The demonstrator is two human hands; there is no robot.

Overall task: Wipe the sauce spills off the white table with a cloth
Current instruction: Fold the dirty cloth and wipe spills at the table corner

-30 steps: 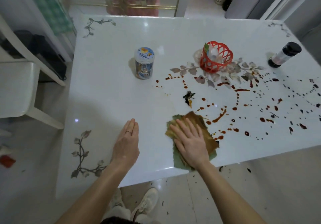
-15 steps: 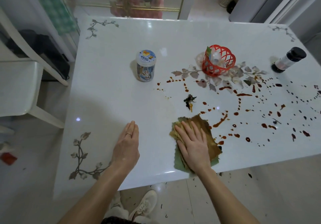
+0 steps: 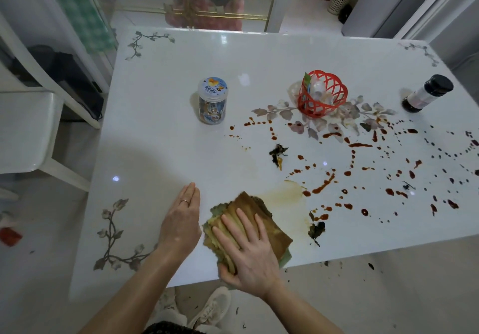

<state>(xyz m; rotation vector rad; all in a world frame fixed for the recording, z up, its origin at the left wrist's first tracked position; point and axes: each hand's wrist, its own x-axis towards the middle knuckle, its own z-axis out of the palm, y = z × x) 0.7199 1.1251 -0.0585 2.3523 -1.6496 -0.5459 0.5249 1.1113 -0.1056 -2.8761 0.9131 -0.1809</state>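
Note:
A brown-stained folded cloth (image 3: 269,226) with a green underside lies at the near edge of the white table (image 3: 160,131). My right hand (image 3: 248,250) presses flat on it, fingers straight, thumb at the cloth's near edge. My left hand (image 3: 182,221) rests flat on the table just left of the cloth. Red-brown sauce drops (image 3: 324,184) cover the table's right half. A pale brown smear (image 3: 285,193) runs right of the cloth, and dark scraps (image 3: 316,230) lie by it.
A clear jar with a blue label (image 3: 212,103) stands mid-table. A red lattice basket (image 3: 321,92) and a dark-capped bottle (image 3: 426,92) stand further right. Another dark scrap (image 3: 277,152) lies mid-table. A white chair (image 3: 26,126) is at the left. Crumbs dot the floor.
My right hand has dragged the cloth left and toward the near edge, next to my left hand, leaving a pale brown smear where sauce was. My left hand stays put.

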